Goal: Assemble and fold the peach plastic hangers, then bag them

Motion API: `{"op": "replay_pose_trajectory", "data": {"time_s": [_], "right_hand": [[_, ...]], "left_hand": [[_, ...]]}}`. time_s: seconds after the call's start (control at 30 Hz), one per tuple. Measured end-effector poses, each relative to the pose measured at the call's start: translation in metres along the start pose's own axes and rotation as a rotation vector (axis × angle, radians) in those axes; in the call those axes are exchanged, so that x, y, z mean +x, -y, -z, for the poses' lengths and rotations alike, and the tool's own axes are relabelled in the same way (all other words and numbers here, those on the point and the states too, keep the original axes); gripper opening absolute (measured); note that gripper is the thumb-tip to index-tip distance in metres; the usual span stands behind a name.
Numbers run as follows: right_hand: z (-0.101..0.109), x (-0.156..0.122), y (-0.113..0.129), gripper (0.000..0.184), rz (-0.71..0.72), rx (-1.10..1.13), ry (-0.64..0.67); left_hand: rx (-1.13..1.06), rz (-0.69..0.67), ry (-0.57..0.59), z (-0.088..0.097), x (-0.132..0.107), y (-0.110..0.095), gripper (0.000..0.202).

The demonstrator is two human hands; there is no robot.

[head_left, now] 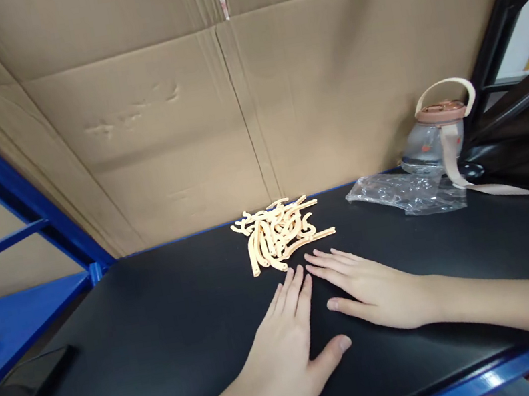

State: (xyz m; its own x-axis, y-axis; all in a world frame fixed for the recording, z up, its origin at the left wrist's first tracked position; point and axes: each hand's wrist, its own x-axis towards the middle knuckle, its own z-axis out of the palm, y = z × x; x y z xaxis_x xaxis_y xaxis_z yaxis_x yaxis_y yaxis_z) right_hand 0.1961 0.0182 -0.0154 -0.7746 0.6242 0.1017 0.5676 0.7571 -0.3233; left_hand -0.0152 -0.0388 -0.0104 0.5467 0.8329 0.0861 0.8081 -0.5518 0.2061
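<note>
On the black tabletop (166, 336), a heap of pale orange curved pieces (272, 244) lies near the cardboard wall (153, 108). Just in front, the left hand (286, 343) and right hand (381, 290) are palm down, fingers extended and loose; whether the left fingertips touch the nearest piece is hard to tell. Clear plastic (410, 190) lies rightward, beside a bottle (430, 140).

Black bench top (164, 323), blue-edged. Left hand (286, 353) and right hand (381, 290) on it, palms down. Loose heap of pale, curved pieces (272, 241) just beyond both hands' fingertips. Farther out, rightward of the right hand: crumpled clear plastic (410, 194), with a strapped bottle (432, 141) standing just behind it.
</note>
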Motion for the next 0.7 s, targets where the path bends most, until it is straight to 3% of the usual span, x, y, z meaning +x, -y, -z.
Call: {"op": "replay_pose_trajectory", "data": {"time_s": [0.1,0.27,0.7], "right_hand": [[0.0017,0.0005,-0.0017,0.067,0.005,-0.029,0.008],[0.0056,-0.0014,-0.0001,0.066,0.033,-0.053,0.04],[0.0044,-0.0012,0.0003,0.066,0.04,-0.089,0.017]], "left_hand": [[-0.042,0.009,0.053,0.005,0.0073,0.0018,0.079],[-0.031,-0.006,0.037,0.0096,0.0089,0.0003,0.077],[-0.044,0.038,0.104,0.0092,0.0079,-0.0002,0.082]]}}
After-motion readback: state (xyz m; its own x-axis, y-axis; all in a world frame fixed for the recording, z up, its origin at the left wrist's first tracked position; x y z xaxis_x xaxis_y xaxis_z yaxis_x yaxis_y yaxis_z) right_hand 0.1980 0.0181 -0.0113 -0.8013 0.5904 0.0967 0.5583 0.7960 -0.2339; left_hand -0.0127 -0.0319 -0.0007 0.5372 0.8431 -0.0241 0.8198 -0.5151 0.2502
